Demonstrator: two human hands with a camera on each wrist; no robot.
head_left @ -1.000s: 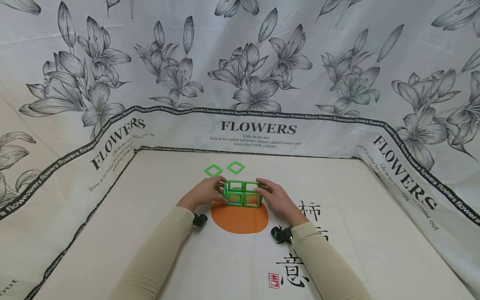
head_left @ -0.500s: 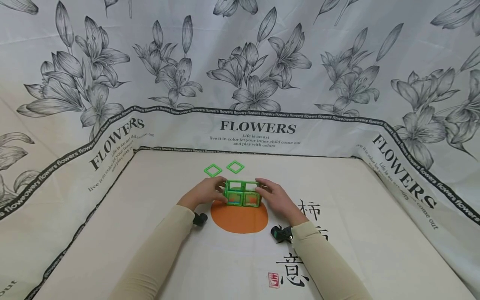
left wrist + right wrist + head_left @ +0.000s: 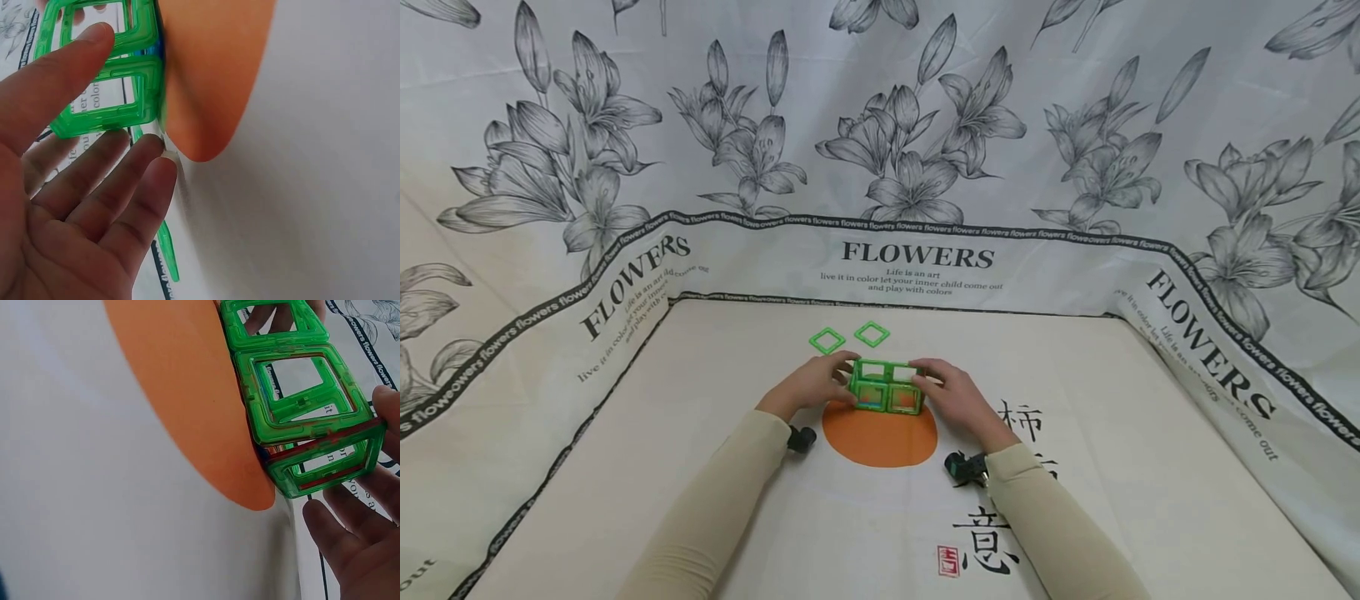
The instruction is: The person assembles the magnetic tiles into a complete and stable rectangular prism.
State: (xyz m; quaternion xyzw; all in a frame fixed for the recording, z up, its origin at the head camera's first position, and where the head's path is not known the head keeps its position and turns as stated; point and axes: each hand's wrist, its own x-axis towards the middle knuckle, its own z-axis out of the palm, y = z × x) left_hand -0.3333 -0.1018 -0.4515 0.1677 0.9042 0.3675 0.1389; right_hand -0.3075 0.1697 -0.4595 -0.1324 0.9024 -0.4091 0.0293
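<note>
A small box of green see-through magnetic tiles [image 3: 888, 398] stands on the cloth, two square frames wide at the front. My left hand [image 3: 811, 385] holds its left end. The left wrist view shows the thumb of that left hand [image 3: 81, 206] across the front frames [image 3: 112, 122], with its other fingers spread by the end. My right hand [image 3: 958, 396] holds the right end. Seen from the right wrist, the right hand [image 3: 369, 556] has its thumb at the upper edge and fingertips along the end tile [image 3: 325, 447], which shows red strips. Some blue shows low on the box.
Two loose green square tiles, one left [image 3: 818, 334] and one right [image 3: 863, 327], lie flat behind the box. A printed orange circle [image 3: 880, 442] spreads in front of it on the white tablecloth [image 3: 700, 367]. A floral curtain [image 3: 917, 267] encloses the back and sides.
</note>
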